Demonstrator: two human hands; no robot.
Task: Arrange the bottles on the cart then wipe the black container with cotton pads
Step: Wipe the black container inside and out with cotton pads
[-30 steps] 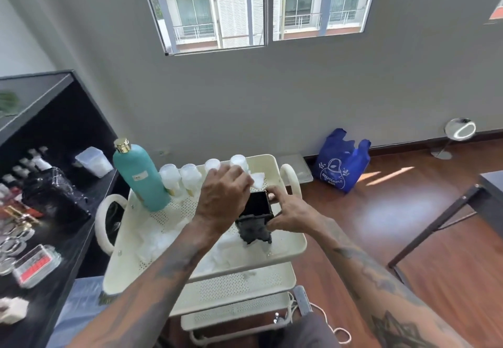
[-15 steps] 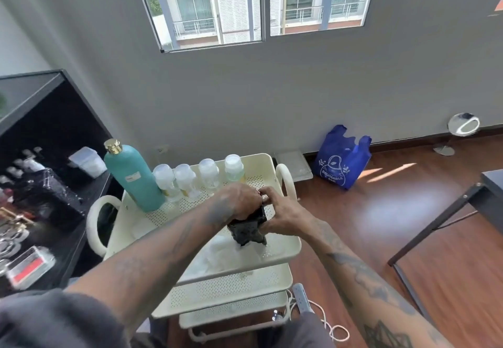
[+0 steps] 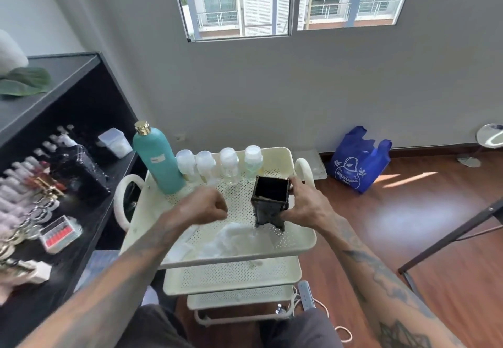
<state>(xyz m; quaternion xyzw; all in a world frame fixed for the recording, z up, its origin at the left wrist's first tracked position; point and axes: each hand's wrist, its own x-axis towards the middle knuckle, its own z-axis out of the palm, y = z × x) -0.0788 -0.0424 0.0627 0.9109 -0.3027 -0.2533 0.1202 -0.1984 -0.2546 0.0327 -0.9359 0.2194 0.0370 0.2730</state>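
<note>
The black container (image 3: pixel 269 200) stands on the top tray of the cream cart (image 3: pixel 299 239), its open mouth tilted toward me. My right hand (image 3: pixel 304 203) grips its right side. My left hand (image 3: pixel 202 207) hovers over the tray to the container's left, fingers curled; whether it holds a pad is unclear. White cotton pads (image 3: pixel 226 241) lie on the tray in front of the container. A tall teal bottle (image 3: pixel 156 158) with a gold cap and several small clear bottles (image 3: pixel 228 165) stand in a row along the tray's back edge.
A black shelf (image 3: pixel 68 135) with cosmetics stands at the left, close to the cart. A blue bag (image 3: pixel 359 160) and a round mirror (image 3: pixel 490 136) sit by the wall. A dark table leg (image 3: pixel 449 236) crosses the wooden floor at the right.
My left hand has come off the black container and moved left over the tray. The container's open mouth shows again, and my right hand still holds it.
</note>
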